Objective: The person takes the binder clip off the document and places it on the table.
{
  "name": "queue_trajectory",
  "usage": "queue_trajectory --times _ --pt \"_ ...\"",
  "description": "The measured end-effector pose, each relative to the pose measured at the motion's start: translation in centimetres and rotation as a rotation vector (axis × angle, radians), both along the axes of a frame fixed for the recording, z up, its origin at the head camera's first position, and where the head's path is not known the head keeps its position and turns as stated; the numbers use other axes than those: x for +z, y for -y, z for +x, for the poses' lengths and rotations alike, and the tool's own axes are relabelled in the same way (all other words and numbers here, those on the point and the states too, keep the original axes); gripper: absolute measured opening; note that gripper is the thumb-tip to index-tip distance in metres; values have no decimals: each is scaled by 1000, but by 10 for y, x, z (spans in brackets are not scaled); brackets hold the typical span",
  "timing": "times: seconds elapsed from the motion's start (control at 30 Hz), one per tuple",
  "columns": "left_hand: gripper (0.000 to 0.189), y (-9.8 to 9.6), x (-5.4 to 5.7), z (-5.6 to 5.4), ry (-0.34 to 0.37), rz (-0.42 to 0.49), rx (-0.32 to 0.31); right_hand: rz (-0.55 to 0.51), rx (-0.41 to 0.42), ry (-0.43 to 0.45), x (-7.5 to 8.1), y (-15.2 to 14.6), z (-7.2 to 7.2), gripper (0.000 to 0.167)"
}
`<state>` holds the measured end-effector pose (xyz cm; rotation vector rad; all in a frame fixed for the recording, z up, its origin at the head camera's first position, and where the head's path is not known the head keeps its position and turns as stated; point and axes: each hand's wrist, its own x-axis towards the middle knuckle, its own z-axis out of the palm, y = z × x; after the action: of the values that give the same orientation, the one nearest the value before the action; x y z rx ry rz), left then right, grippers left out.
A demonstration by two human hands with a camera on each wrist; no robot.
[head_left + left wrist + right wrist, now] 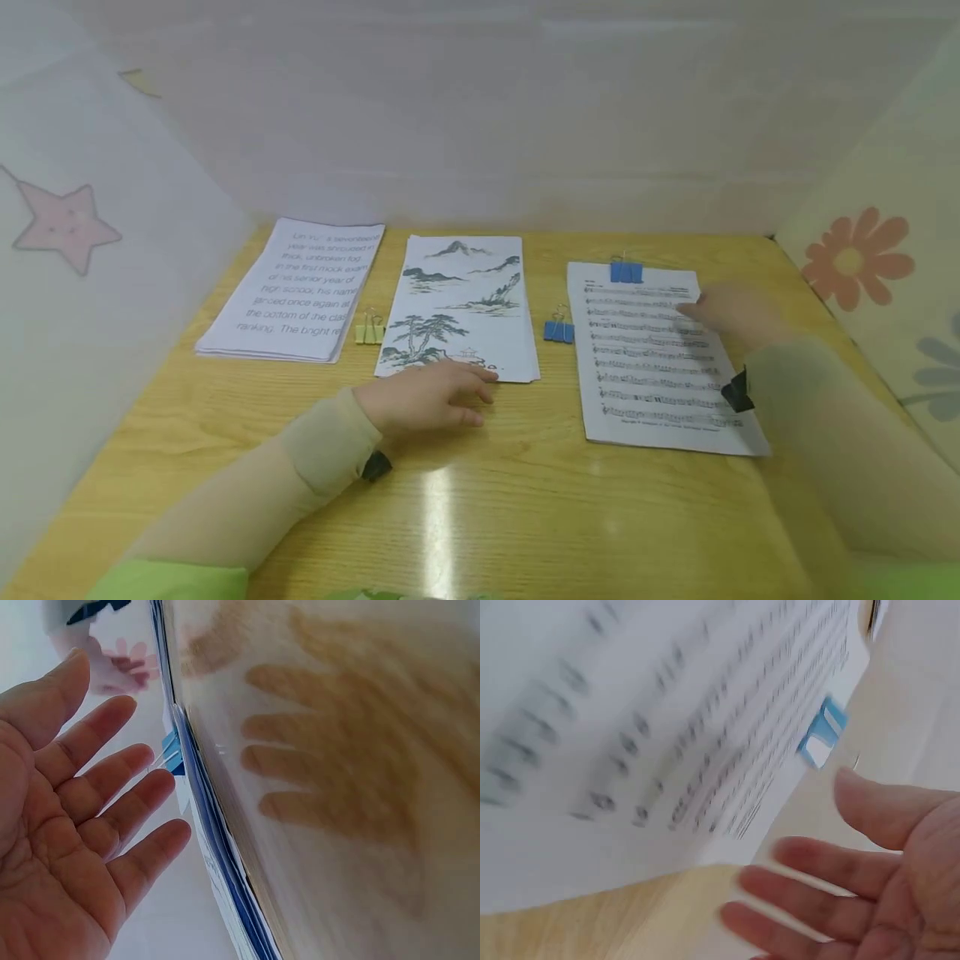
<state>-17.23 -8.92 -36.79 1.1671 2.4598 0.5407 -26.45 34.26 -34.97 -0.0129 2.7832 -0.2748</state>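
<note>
A stack of sheet music [652, 358] lies at the right of the table, with a blue binder clip [626, 272] on its top edge. Over the stack's right edge is my right hand [738, 312], slightly blurred, fingers spread and holding nothing; the right wrist view shows the clip [823, 731] beyond the fingertips. My left hand [427, 396], palm down with loosely extended fingers, is at the bottom edge of a paper stack with an ink landscape [465, 283]. In the left wrist view its fingers [142, 802] are apart, with nothing between them.
Printed text sheets [292, 292] form a stack at the left. A yellow binder clip [369, 332] sits between the text and landscape stacks; another blue binder clip [558, 330] lies between the landscape and music stacks. Pale curtains [480, 117] enclose the wooden table [525, 508] at back and sides.
</note>
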Motion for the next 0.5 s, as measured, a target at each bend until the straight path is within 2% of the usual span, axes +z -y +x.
queue_trajectory --times 0.1,0.23,0.4,0.5 --pt "33 0 2 1 9 -11 11 -72 -15 -79 -1 -4 -21 71" --pt "33 1 3 4 10 -13 19 -183 -75 -81 -18 -11 -49 76" --pt "35 2 3 5 4 -26 34 -153 -60 -54 -44 -22 -74 81" --pt "36 4 5 4 -5 -26 46 -126 -16 -49 -51 -25 -84 81"
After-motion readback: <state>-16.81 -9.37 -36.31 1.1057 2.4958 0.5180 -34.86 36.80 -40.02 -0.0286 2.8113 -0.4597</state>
